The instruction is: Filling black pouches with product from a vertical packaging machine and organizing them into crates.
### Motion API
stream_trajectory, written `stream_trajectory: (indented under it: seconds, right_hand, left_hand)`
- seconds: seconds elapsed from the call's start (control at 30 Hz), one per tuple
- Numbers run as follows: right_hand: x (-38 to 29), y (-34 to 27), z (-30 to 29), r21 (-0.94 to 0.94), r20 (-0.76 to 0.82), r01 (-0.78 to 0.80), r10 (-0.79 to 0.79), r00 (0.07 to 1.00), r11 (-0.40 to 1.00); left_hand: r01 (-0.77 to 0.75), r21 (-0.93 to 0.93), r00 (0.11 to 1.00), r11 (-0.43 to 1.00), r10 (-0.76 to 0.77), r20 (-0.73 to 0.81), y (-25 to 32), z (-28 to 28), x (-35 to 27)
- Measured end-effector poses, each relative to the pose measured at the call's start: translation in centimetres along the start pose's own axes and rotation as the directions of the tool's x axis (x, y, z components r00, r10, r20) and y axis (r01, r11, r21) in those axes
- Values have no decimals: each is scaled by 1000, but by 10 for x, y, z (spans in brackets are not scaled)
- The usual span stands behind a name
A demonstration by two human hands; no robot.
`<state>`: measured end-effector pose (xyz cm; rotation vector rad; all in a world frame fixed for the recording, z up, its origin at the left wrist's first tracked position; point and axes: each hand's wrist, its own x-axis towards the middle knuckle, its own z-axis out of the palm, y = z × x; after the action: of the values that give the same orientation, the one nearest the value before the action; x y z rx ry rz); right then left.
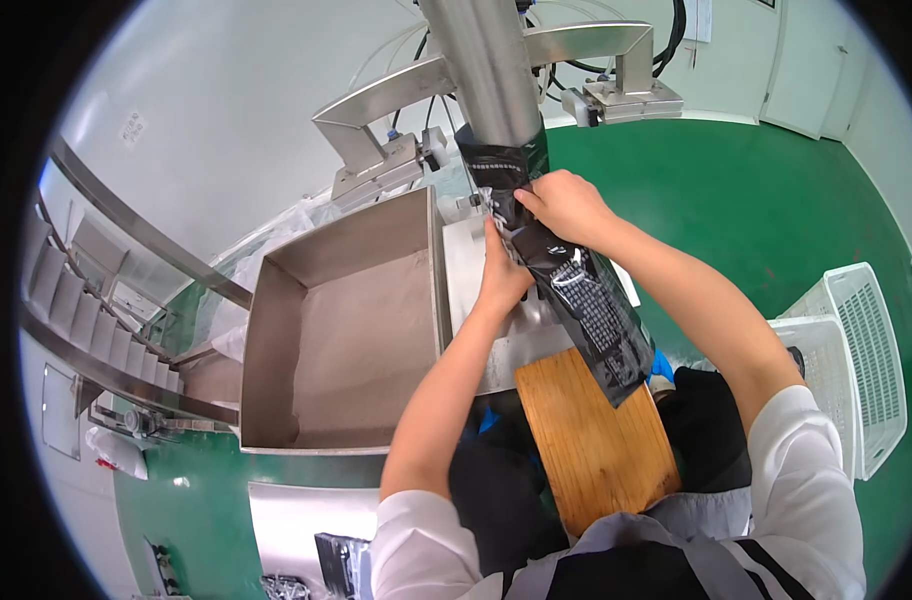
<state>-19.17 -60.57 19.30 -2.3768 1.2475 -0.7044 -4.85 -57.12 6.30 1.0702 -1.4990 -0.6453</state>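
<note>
A vertical stainless steel tube (pixel 493 82) comes down in front of me, its lower end inside the mouth of a black plastic bag (pixel 501 165). Just under that end, my right hand (pixel 568 206) pinches the black film from the right side. My left hand (pixel 505 271) grips the film lower down, at the left edge, thumb pointing up. Below both hands a printed black bag section (pixel 595 322) slants towards me, over a wooden board (pixel 598 442). Whether this section and the upper bag are one piece, I cannot tell.
Left of the tube stands a deep steel tray (pixel 366 360). Metal arms with clamp blocks (pixel 381 169) (pixel 628 101) flank the tube. White plastic crates (pixel 823 375) stand at right. More black bags (pixel 343 562) lie on a steel surface (pixel 313 517) at lower left. A stepped conveyor (pixel 88 307) is far left.
</note>
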Motion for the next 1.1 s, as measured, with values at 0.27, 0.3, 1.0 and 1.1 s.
stream_trajectory:
  seconds: [0.27, 0.3, 1.0, 1.1]
  right_hand:
    - [-61, -22, -38, 405, 178, -118, 48, 983, 907]
    - [-73, -27, -42, 344, 229, -79, -2, 973, 936]
    - [-262, 7, -51, -71, 803, 477, -233, 548, 876]
    - [-217, 33, -61, -479, 702, 541, -69, 709, 691]
  left_hand:
    - [43, 146, 957, 988, 2, -292, 67, 37, -59]
    - [51, 192, 935, 980, 21, -354, 72, 39, -73]
    - [445, 128, 884, 887, -411, -222, 152, 100, -300]
    - [289, 441, 956, 850, -232, -179, 161, 44, -275]
